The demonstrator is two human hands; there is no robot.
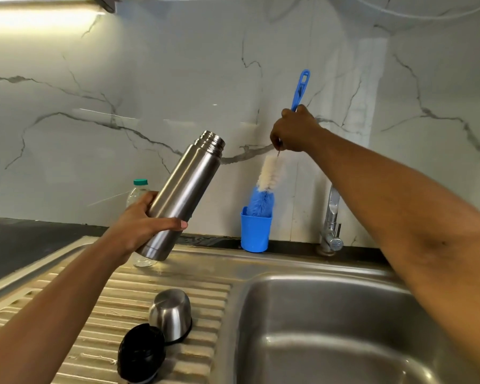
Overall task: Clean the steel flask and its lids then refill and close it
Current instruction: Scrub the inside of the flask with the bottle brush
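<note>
Above cup (pixel 255 231), right hand (pixel 294 131) round brush (pixel 269 174)

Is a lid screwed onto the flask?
No, the steel flask has a bare threaded mouth; its steel cap and black stopper sit on the drainboard.

Brushed steel flask (pixel 183 195), soft satin sheen. Shinier polished steel cap (pixel 171 314); dull black plastic lid (pixel 140 353). Smooth stainless sink (pixel 261 263), ribbed draining side. Fluffy-bristled bottle brush (pixel 269 176), glossy blue plastic handle. Matt blue plastic cup (pixel 255 231), clear plastic bottle (pixel 137 192), chrome tap (pixel 331 217), glossy marbled wall (pixel 150 79).
</note>
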